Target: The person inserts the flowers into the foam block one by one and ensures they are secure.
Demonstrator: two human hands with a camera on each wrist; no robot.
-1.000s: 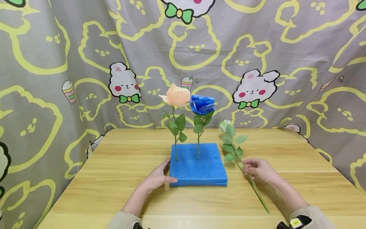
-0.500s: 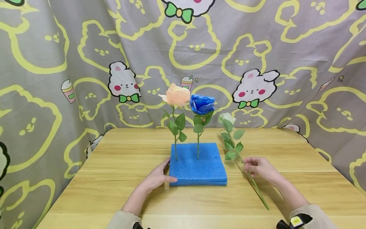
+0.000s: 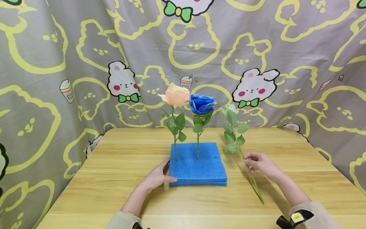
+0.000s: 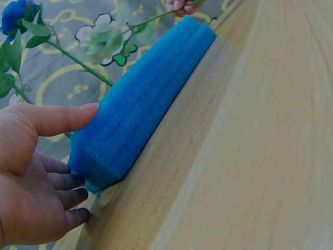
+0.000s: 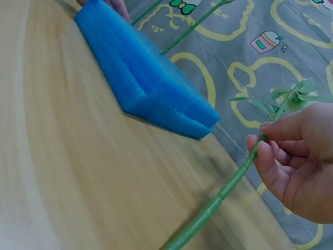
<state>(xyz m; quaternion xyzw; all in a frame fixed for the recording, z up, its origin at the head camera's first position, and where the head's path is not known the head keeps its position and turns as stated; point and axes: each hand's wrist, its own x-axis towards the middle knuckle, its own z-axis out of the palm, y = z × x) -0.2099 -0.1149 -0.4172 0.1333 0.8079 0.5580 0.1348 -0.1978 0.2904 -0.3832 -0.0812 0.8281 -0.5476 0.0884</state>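
Observation:
A blue foam block (image 3: pixel 197 170) lies on the table, made of stacked layers. Upright in it stand a peach artificial rose (image 3: pixel 177 95) and a blue artificial rose (image 3: pixel 202 104). My left hand (image 3: pixel 155 178) rests against the block's near left corner; in the left wrist view its thumb (image 4: pixel 67 119) lies along the top edge and the fairly straight fingers touch the side. My right hand (image 3: pixel 261 165) pinches the stem of a white artificial rose (image 3: pixel 229 111) between thumb and fingertips. This rose is tilted right of the block, bloom away from me, its stem end (image 5: pixel 200 221) toward me.
The wooden table (image 3: pixel 114 190) spreads around the block on all sides. A grey patterned curtain (image 3: pixel 160 38) hangs behind it and along both sides. A small hole (image 3: pixel 215 157) shows in the foam near its right edge.
My right hand has raised the white rose: its bloom has climbed from near the table's far edge to in front of the curtain, and its stem end has shifted up. The left hand stays put.

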